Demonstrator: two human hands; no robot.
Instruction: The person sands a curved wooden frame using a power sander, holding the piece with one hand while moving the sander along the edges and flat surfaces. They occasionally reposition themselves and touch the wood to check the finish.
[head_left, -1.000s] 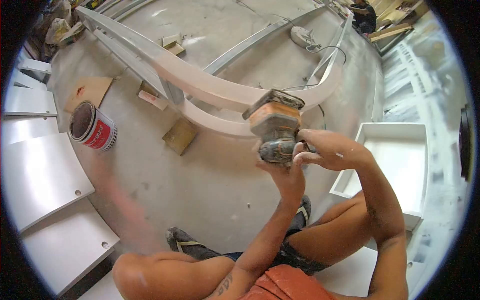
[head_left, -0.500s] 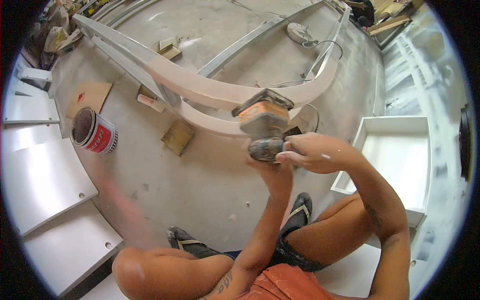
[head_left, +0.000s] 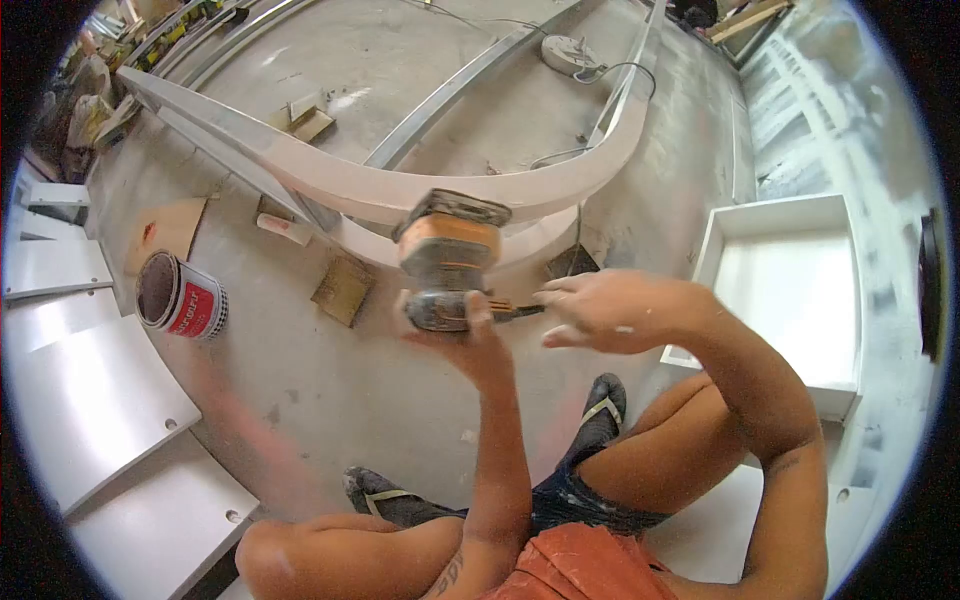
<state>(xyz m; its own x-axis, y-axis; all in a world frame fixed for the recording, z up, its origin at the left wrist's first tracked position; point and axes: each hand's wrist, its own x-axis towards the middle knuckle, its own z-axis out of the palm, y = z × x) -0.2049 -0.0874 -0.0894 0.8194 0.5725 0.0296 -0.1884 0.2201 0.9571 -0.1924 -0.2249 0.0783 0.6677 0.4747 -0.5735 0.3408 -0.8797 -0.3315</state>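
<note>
An orange and black electric sander is raised in front of me, its flat pad tipped upward and away. My left hand is wrapped round its dark body from below. To the right, my right hand has its fingers stretched out and the thumb apart. Its fingertips are right by the sander's black cord end. Just beyond the sander lies a curved, pale-coated frame on the floor, partly hidden behind it.
A paint can and a brown sanding block stand to the left, near white curved panels. On the right sits a white open box. A round grey device with a cable lies inside the frame.
My left hand has carried the sander to the left. My right hand, which was against the sander, has come away from its body, with its fingers straighter.
</note>
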